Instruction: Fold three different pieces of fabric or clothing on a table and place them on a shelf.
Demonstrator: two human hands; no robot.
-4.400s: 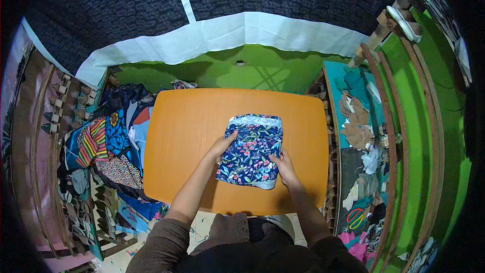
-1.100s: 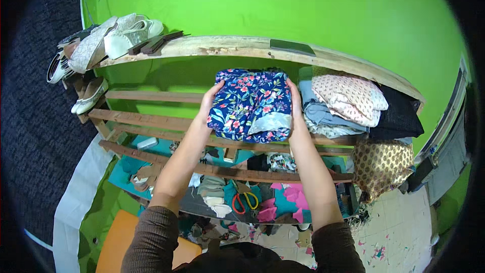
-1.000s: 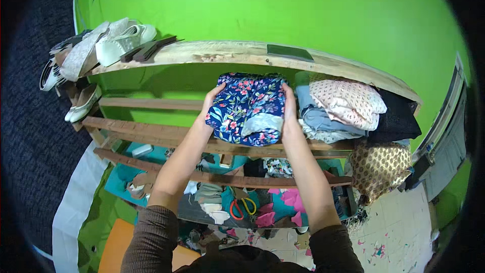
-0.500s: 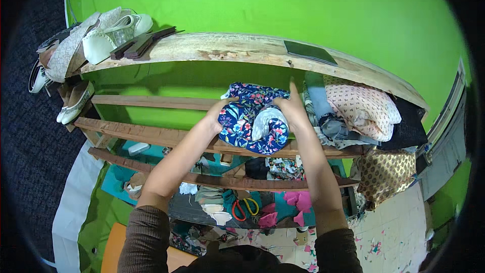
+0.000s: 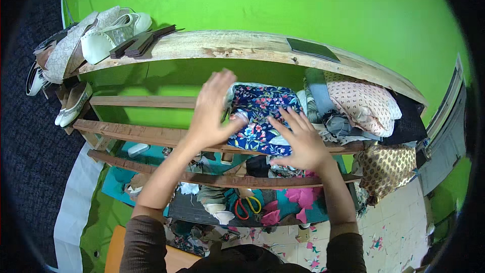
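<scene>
A folded bundle of navy floral fabric (image 5: 260,114) rests on the slatted middle shelf, beside other stacked cloth. My left hand (image 5: 213,111) is at its left side, fingers stretched out and thumb over the near left corner. On its near right part lies my right hand (image 5: 303,141), fingers spread, fingertips on or just above the cloth. Neither hand is closed round the bundle. To its right sit a folded blue-grey cloth (image 5: 317,93) and a pale pink patterned fabric (image 5: 361,103).
The wooden top board (image 5: 217,45) carries a dark flat piece (image 5: 313,50), brown strips (image 5: 141,43) and white shoes (image 5: 98,45). Below the slats, scissors with red and yellow handles (image 5: 242,208) lie among scraps. A gold patterned cloth (image 5: 386,169) hangs at the right.
Both hands have let go of the floral fabric bundle and opened. The bundle now lies flatter, its rolled end no longer showing, and sits slightly further right.
</scene>
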